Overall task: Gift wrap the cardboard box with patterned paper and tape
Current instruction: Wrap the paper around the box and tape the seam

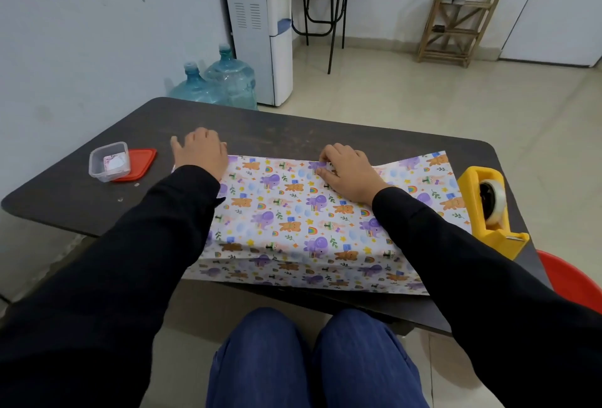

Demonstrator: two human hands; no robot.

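Patterned paper [293,218] with purple elephants and orange bears lies draped over the box on the dark table [81,199]; the cardboard itself is fully hidden beneath it. My left hand [202,150] rests at the paper's far left corner, fingers curled down over the far edge. My right hand [348,170] presses on the far edge near the middle, fingertips pinching the paper's border. A yellow tape dispenser [488,209] holding a clear tape roll stands at the right, next to my right sleeve.
A small clear plastic container [109,161] sits on its red lid [138,165] at the table's left. A red chair [573,280] shows at the right edge. Water jugs [224,82], a dispenser and a wooden rack stand on the floor beyond.
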